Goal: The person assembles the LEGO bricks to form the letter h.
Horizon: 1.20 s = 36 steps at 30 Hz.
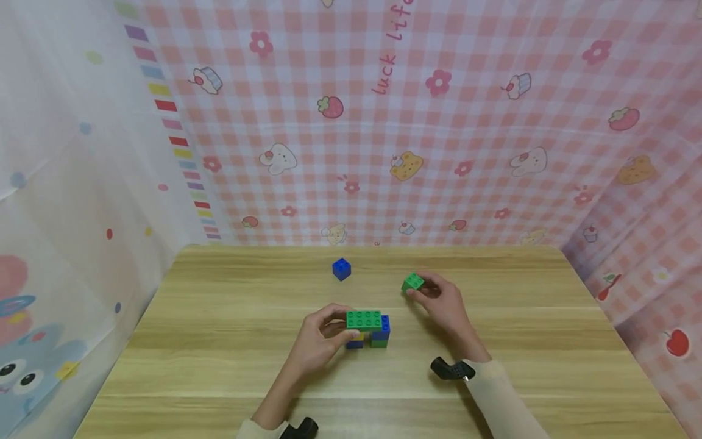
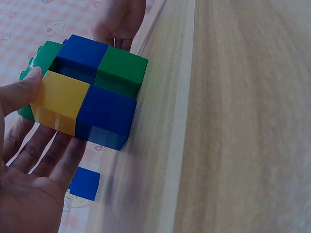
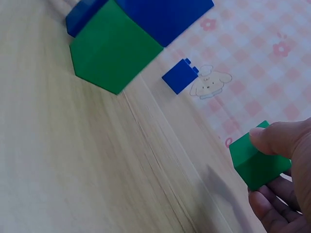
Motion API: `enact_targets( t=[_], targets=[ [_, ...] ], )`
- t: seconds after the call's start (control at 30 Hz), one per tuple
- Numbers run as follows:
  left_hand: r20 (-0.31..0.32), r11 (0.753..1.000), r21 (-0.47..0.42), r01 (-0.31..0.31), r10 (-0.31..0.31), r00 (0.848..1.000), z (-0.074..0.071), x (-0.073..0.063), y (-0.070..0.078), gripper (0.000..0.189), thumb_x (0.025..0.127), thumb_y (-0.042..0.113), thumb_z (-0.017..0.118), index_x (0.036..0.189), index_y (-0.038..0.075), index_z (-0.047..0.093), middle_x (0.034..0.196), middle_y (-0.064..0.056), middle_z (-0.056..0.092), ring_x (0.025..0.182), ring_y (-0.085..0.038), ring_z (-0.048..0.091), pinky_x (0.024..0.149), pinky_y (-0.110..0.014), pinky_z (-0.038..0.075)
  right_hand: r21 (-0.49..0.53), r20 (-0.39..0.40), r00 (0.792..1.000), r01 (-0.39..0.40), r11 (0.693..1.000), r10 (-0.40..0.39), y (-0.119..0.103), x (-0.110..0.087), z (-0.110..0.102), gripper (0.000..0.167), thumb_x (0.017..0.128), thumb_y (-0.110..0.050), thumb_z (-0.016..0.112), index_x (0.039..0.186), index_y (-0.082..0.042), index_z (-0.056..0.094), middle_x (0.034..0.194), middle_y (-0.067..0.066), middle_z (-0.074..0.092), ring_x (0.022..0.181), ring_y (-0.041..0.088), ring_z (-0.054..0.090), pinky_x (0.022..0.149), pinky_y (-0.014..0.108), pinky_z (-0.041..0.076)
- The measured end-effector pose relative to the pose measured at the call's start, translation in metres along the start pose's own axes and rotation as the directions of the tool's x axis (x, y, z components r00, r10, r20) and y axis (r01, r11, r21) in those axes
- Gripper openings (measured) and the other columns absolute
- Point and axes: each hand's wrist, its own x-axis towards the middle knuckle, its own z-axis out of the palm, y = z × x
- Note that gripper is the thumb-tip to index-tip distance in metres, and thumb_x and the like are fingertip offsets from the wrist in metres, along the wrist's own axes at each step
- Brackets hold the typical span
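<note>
My left hand [image 1: 317,341] grips the left side of a small building-block structure, thumb in front and fingers behind. On top lies a long green block [image 1: 364,321], spanning two short stacks. One stack has a yellow block [image 2: 60,103] over a blue block [image 2: 106,116]; the other has a blue block [image 2: 82,57] over a green block [image 2: 121,72]. Off to the right, my right hand [image 1: 443,303] pinches a small green block [image 3: 260,155] between thumb and fingers, above the table in the right wrist view.
A loose blue block [image 1: 342,269] sits toward the back of the wooden table [image 1: 219,341], behind the structure. A pink checked cloth [image 1: 378,134] hangs along the table's far edge. Black wrist devices [image 1: 452,369] are worn on both arms.
</note>
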Motion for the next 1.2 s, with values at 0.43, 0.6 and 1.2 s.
enact_targets(
  t=[0.43, 0.6, 1.2],
  targets=[
    [0.007, 1.0, -0.001, -0.008, 0.008, 1.0, -0.001, 0.0, -0.001, 0.035, 0.087, 0.012, 0.082, 0.12, 0.015, 0.07, 0.12, -0.01, 0.071, 0.115, -0.027, 0.07, 0.101, -0.027, 0.057, 0.055, 0.037, 0.998, 0.038, 0.998, -0.04, -0.015, -0.016, 0.004, 0.042, 0.09, -0.02, 0.08, 0.13, -0.013, 0.068, 0.122, 0.011, 0.07, 0.109, 0.024, 0.069, 0.09, 0.025, 0.06],
    [0.008, 1.0, -0.002, -0.008, 0.008, 1.0, 0.0, 0.0, -0.001, 0.035, 0.087, 0.012, 0.082, 0.12, 0.015, 0.07, 0.12, -0.01, 0.07, 0.115, -0.028, 0.069, 0.101, -0.026, 0.057, 0.076, 0.053, 0.997, 0.052, 0.996, -0.056, -0.02, -0.021, 0.004, 0.044, 0.089, -0.018, 0.081, 0.131, -0.012, 0.067, 0.122, 0.012, 0.069, 0.109, 0.025, 0.07, 0.087, 0.022, 0.06],
    [0.003, 1.0, -0.016, -0.004, 0.004, 1.0, 0.0, 0.0, 0.001, 0.035, 0.087, 0.011, 0.082, 0.12, 0.015, 0.07, 0.118, -0.01, 0.071, 0.114, -0.026, 0.07, 0.101, -0.027, 0.057, 0.119, 0.074, 0.986, 0.141, 0.983, -0.151, -0.038, -0.032, 0.004, 0.041, 0.091, -0.021, 0.08, 0.129, -0.015, 0.068, 0.121, 0.008, 0.071, 0.11, 0.023, 0.066, 0.105, 0.042, 0.056]
  ],
)
